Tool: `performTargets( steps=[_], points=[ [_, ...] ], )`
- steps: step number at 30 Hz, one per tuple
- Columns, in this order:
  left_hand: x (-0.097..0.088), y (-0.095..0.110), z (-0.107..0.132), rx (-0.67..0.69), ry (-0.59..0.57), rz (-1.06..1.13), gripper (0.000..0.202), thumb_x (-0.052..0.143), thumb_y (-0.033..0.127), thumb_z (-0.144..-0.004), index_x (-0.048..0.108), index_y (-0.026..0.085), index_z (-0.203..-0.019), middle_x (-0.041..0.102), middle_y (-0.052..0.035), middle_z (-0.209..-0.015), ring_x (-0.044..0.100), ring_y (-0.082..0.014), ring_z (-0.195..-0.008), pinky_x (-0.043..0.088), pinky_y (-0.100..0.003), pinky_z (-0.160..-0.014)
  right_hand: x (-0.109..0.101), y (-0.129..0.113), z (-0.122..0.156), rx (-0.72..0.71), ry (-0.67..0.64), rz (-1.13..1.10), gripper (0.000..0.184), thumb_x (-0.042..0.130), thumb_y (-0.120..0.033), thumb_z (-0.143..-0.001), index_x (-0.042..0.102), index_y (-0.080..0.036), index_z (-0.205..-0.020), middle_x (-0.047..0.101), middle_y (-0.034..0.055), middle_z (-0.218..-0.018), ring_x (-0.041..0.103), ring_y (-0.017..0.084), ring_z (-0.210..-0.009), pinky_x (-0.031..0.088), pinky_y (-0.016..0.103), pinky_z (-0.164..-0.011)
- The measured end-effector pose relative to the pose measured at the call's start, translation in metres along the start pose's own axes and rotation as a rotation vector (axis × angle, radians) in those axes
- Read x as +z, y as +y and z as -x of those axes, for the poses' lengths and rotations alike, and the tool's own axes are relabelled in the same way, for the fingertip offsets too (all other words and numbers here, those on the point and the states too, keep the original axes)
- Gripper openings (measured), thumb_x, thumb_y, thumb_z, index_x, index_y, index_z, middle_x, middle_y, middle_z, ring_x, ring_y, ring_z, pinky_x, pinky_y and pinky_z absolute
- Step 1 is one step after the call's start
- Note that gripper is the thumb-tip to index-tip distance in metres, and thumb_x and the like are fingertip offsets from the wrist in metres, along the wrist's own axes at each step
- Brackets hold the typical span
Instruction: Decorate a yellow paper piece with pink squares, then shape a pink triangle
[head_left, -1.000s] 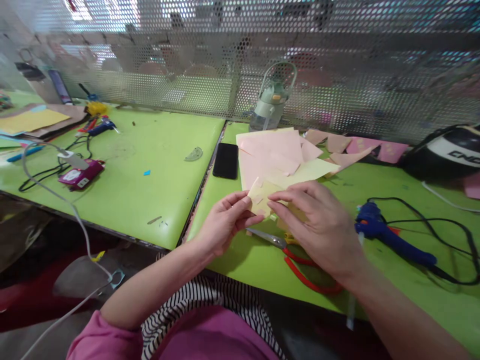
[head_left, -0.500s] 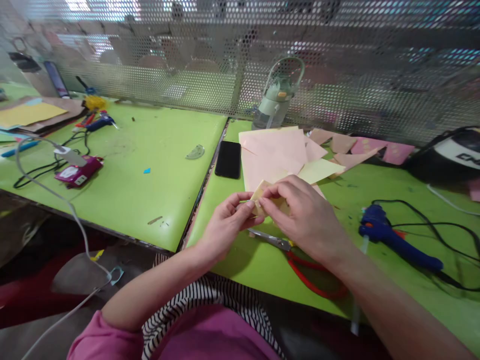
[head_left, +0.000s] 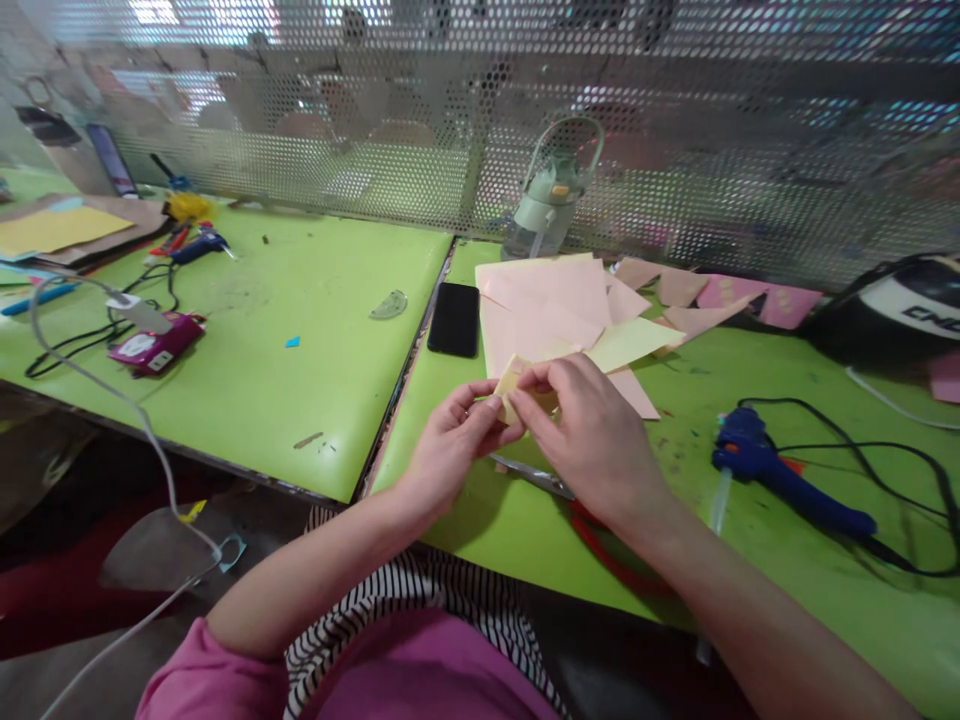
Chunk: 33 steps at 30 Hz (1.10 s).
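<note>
Between left fingers [head_left: 481, 416] and right fingers [head_left: 543, 374], yellow paper [head_left: 509, 376], both pinching it, nearly closed

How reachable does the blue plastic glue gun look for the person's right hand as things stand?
Probably yes: only green tabletop shows between the right hand and the glue gun, though that hand is pinching a small pale-yellow paper piece.

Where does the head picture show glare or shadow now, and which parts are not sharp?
Head view: pale glare near the front right corner of the left table; soft shadow on the right table below the left hand; shapes behind the metal screen are unclear; fine details of the yellow paper are hard to tell.
</note>
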<state>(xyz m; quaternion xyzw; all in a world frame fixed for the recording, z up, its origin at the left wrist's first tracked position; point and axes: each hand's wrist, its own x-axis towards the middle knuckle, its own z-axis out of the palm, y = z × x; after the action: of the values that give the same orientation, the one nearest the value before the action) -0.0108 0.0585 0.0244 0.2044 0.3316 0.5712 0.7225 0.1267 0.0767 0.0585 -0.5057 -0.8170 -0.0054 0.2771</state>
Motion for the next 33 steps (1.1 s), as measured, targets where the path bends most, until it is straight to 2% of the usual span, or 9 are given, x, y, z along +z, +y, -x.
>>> performTargets(
  steps=[4, 8, 12, 16, 20, 22, 25, 29, 33],
  points=[
    [-0.004, 0.008, -0.005, -0.011, 0.043, 0.018, 0.006, 0.062, 0.01, -0.088, 0.065, 0.014, -0.09, 0.071, -0.0037, -0.089, 0.067, -0.0087, -0.07, 0.057, -0.026, -0.081, -0.012, 0.02, -0.001, 0.031, 0.056, 0.081, 0.039, 0.055, -0.045, -0.091, 0.055, -0.019, -0.12, 0.063, 0.0148, -0.117, 0.058, 0.033, -0.108, 0.048, 0.049, -0.087],
    [-0.01, 0.018, -0.011, 0.005, -0.037, -0.043, 0.007, 0.068, 0.011, -0.086, 0.068, 0.014, -0.092, 0.072, -0.0052, -0.093, 0.069, -0.0091, -0.078, 0.057, -0.02, -0.078, -0.02, 0.046, 0.0, 0.125, -0.131, -0.016, 0.053, 0.053, -0.057, -0.088, 0.057, -0.019, -0.125, 0.064, 0.0151, -0.124, 0.056, 0.037, -0.116, 0.048, 0.056, -0.09],
    [-0.014, 0.024, -0.02, -0.013, 0.013, -0.071, 0.007, 0.071, 0.007, -0.083, 0.067, 0.012, -0.08, 0.069, -0.0025, -0.081, 0.067, -0.0067, -0.069, 0.058, -0.016, -0.072, -0.02, 0.057, 0.003, 0.217, -0.166, -0.155, 0.049, 0.055, -0.057, -0.086, 0.06, -0.022, -0.12, 0.065, 0.0126, -0.125, 0.058, 0.033, -0.118, 0.049, 0.055, -0.094],
    [-0.017, 0.028, -0.031, 0.011, 0.106, -0.055, 0.012, 0.065, 0.008, -0.087, 0.061, 0.013, -0.077, 0.065, -0.0002, -0.079, 0.065, -0.0051, -0.066, 0.059, -0.015, -0.069, -0.012, 0.059, 0.006, 0.32, -0.286, -0.402, 0.048, 0.059, -0.059, -0.083, 0.062, -0.022, -0.113, 0.071, 0.0108, -0.111, 0.069, 0.025, -0.094, 0.057, 0.043, -0.08],
    [-0.026, 0.032, -0.037, 0.027, 0.169, -0.09, 0.009, 0.062, 0.01, -0.089, 0.059, 0.015, -0.082, 0.067, -0.0026, -0.089, 0.067, -0.0074, -0.073, 0.06, -0.016, -0.068, -0.003, 0.058, -0.006, 0.195, -0.294, -0.377, 0.03, 0.054, -0.047, -0.088, 0.066, -0.021, -0.097, 0.073, 0.0075, -0.101, 0.069, 0.021, -0.082, 0.056, 0.037, -0.073],
    [-0.033, 0.035, -0.033, 0.026, 0.18, -0.138, 0.008, 0.063, 0.008, -0.085, 0.061, 0.016, -0.087, 0.068, -0.0058, -0.097, 0.068, -0.0112, -0.079, 0.061, -0.02, -0.066, 0.0, 0.058, -0.019, 0.13, -0.287, -0.322, 0.024, 0.054, -0.04, -0.087, 0.068, -0.021, -0.087, 0.072, 0.0076, -0.102, 0.068, 0.022, -0.088, 0.053, 0.041, -0.081],
    [-0.044, 0.04, -0.019, 0.039, 0.213, -0.224, 0.03, 0.066, 0.005, -0.079, 0.063, 0.018, -0.105, 0.063, -0.0113, -0.122, 0.067, -0.0207, -0.098, 0.061, -0.028, -0.066, 0.007, 0.058, -0.043, 0.032, -0.326, -0.286, 0.016, 0.058, -0.032, -0.081, 0.068, -0.021, -0.078, 0.072, 0.0077, -0.1, 0.064, 0.026, -0.099, 0.047, 0.046, -0.094],
    [-0.055, 0.048, 0.003, 0.268, 0.238, -0.489, 0.048, 0.07, 0.016, -0.082, 0.058, 0.029, -0.126, 0.049, -0.0079, -0.145, 0.045, -0.0246, -0.133, 0.056, -0.028, -0.083, 0.011, 0.057, -0.066, -0.063, -0.384, -0.274, 0.013, 0.062, -0.03, -0.079, 0.07, -0.021, -0.075, 0.073, 0.0071, -0.095, 0.064, 0.025, -0.097, 0.047, 0.044, -0.093],
    [-0.056, 0.057, 0.014, 0.508, 0.177, -0.704, 0.024, 0.065, 0.027, -0.088, 0.067, 0.023, -0.111, 0.063, -0.0065, -0.124, 0.058, -0.0172, -0.112, 0.051, -0.024, -0.087, -0.011, 0.069, -0.063, 0.002, -0.259, -0.221, 0.025, 0.057, -0.035, -0.083, 0.069, -0.019, -0.098, 0.069, 0.0115, -0.114, 0.061, 0.027, -0.106, 0.046, 0.045, -0.091]
  ],
)
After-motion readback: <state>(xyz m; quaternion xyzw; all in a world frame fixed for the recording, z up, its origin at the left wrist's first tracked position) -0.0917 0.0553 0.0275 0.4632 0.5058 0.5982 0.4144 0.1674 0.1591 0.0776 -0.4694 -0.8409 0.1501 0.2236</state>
